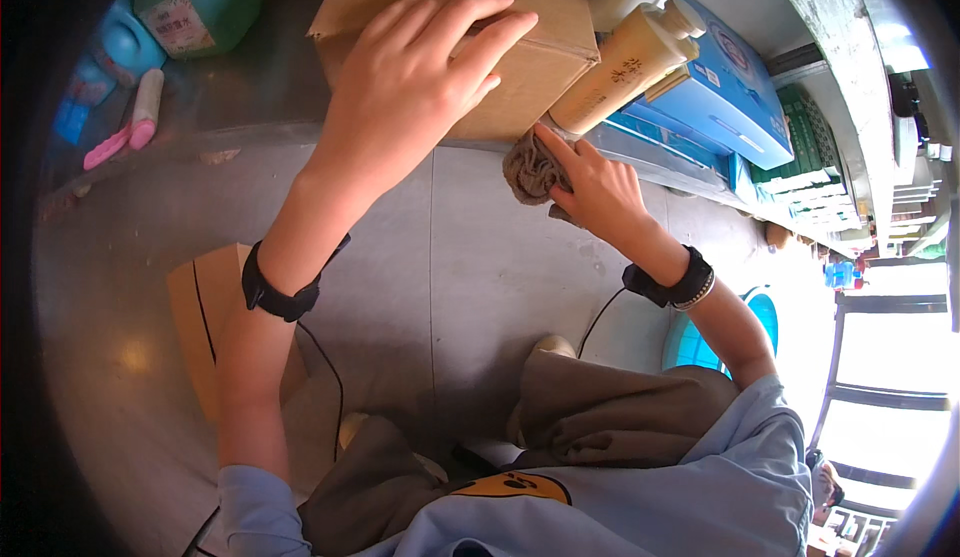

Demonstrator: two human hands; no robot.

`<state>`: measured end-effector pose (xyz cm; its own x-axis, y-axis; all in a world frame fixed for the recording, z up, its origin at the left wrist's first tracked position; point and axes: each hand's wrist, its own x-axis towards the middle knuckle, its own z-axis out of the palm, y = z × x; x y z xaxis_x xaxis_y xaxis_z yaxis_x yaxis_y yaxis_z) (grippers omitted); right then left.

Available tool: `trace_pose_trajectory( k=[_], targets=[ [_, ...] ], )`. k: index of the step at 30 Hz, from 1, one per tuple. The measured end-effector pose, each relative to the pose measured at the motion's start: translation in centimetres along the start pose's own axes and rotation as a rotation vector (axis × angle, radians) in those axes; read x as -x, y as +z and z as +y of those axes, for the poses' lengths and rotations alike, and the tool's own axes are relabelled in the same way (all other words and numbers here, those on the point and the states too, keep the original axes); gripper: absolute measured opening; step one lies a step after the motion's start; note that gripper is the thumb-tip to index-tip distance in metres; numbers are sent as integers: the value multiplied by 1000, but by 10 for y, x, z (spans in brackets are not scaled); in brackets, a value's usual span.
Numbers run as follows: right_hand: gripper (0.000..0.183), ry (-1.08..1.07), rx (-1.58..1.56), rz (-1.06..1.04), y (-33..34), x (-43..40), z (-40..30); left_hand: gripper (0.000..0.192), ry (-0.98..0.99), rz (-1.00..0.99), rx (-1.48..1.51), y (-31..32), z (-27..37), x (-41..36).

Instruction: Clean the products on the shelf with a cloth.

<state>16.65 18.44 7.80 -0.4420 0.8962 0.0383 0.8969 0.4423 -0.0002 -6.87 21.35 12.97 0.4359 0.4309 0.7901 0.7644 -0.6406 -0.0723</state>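
My left hand (420,69) lies over a brown cardboard box (517,84) on a low shelf, its fingers spread across the box's top edge. In my right hand (592,182) is a bunched brown-grey cloth (531,169), at the shelf edge just below the box's near corner. Directly above that hand, a tilted pale-yellow bottle (619,69) bearing writing rests between the cardboard box and a blue box (720,92). Part of the cloth is hidden under my right fingers.
Green (199,9) and blue (127,39) containers stand at the shelf's left, near a pink-and-white handled item (142,111). Another cardboard box (202,317) sits on the floor at left. A blue plastic basket (686,339) is at right. Thin cables hang by both wrists.
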Motion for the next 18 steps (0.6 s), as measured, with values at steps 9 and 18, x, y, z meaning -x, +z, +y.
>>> trace_pose_trajectory(
  k=[9,18],
  targets=[
    [66,124,-52,-85,-20,20,23,55,6,0,-13,3,2,0],
    [41,388,-4,-82,-36,38,50,48,61,68,-2,-9,-3,1]
  ],
)
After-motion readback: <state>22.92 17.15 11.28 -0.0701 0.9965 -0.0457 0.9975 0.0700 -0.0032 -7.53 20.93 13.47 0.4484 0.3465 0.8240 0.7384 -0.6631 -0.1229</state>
